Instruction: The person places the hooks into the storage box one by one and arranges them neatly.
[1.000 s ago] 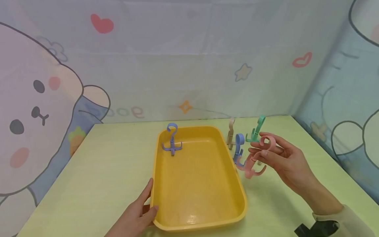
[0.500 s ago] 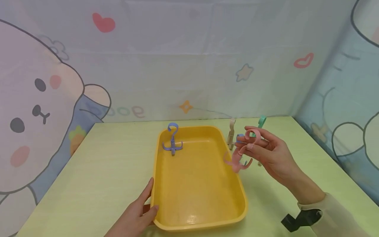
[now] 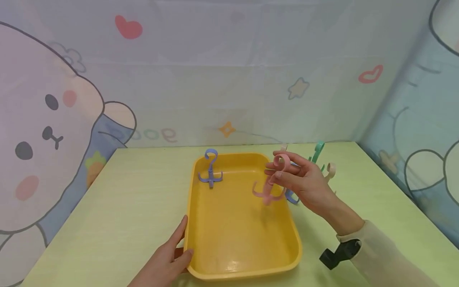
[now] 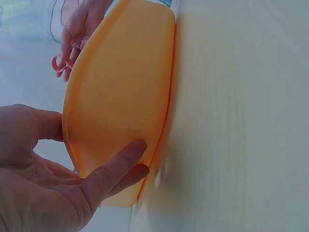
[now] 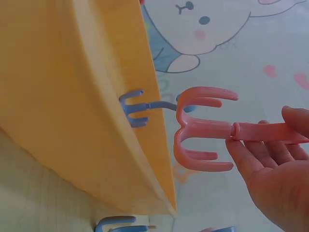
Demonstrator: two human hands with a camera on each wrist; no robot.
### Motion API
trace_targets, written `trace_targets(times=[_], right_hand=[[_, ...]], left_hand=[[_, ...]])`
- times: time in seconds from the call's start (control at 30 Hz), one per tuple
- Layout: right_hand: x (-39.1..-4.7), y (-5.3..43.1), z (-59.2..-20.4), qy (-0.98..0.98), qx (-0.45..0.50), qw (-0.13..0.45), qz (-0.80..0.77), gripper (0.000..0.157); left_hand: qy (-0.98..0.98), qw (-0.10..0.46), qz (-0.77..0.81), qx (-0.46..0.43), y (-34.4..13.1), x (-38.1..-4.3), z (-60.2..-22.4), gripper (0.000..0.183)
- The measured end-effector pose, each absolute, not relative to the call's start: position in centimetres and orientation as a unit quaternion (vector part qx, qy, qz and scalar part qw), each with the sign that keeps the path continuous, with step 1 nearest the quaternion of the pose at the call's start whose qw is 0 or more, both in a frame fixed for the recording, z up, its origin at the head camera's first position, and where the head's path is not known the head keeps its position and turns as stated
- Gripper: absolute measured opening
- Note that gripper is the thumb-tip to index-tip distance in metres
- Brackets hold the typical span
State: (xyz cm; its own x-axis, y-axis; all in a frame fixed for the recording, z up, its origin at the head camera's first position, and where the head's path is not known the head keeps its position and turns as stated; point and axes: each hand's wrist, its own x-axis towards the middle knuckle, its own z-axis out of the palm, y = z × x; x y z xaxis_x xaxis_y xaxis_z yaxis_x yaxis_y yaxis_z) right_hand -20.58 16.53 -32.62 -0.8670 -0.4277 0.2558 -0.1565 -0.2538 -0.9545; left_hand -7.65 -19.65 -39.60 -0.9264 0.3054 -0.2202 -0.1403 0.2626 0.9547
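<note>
A pink multi-prong hanging hook (image 3: 267, 193) is pinched by its stem between the thumb and fingers of my right hand (image 3: 312, 189). It hangs prongs down above the right side of a yellow tray (image 3: 236, 239); in the right wrist view the prongs of the pink hook (image 5: 205, 129) show plainly. My left hand (image 3: 161, 261) grips the tray's near left side, thumb at the rim and fingers (image 4: 116, 169) against the outer wall. At the tray's far left corner stands a purple-blue hook (image 3: 210, 175), its curl above the rim.
Right of the tray, partly behind my right hand, are a blue hook (image 3: 292, 196), a green hook (image 3: 317, 151) and a beige hook (image 3: 330, 171). The tip of another beige hook (image 3: 283, 147) shows behind my fingers. A printed cloth backdrop (image 3: 201, 79) stands behind the table (image 3: 107, 215).
My right hand has moved left with the pink hook, from beside the tray to over its right part. The left hand stays at the tray's side.
</note>
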Motion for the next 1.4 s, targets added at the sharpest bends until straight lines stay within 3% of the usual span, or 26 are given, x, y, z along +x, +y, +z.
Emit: trace_targets(times=[0.77, 1.4], right_hand=[[-22.8, 13.4, -33.4, 0.657, -0.174, 0.078, -0.729, 0.055], [-24.5, 11.3, -30.9, 0.696, -0.131, 0.075, -0.702, 0.053]], left_hand=[[0.768, 0.185, 0.610, 0.060, -19.7, -7.5, -39.8, 0.087], [0.771, 0.185, 0.606, 0.063, -19.8, -7.4, -39.6, 0.086]])
